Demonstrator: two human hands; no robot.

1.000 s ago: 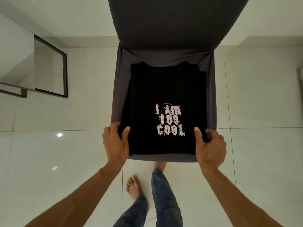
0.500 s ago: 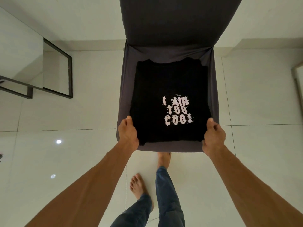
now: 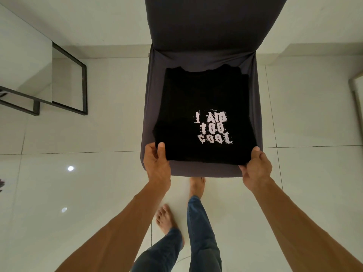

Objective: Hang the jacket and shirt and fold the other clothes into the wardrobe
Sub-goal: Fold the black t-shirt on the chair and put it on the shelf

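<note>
A folded black T-shirt (image 3: 198, 99) with white lettering "I AM TOO COOL" lies on the seat of a dark grey covered chair (image 3: 200, 172). My left hand (image 3: 156, 163) pinches the shirt's near left corner, thumb on top and fingers underneath. My right hand (image 3: 256, 167) grips the near right corner the same way. The near edge of the shirt is raised slightly off the seat. No wardrobe, jacket or hanger is in view.
The chair's tall backrest (image 3: 212, 22) rises behind the seat. A black-framed mirror (image 3: 68, 79) leans at the left on the glossy white tiled floor. A pale frame edge (image 3: 355, 91) shows at the far right. My bare feet stand just before the chair.
Both hands slid from the shirt's sides to its near corners and took hold. The near edge has lifted a little off the seat.
</note>
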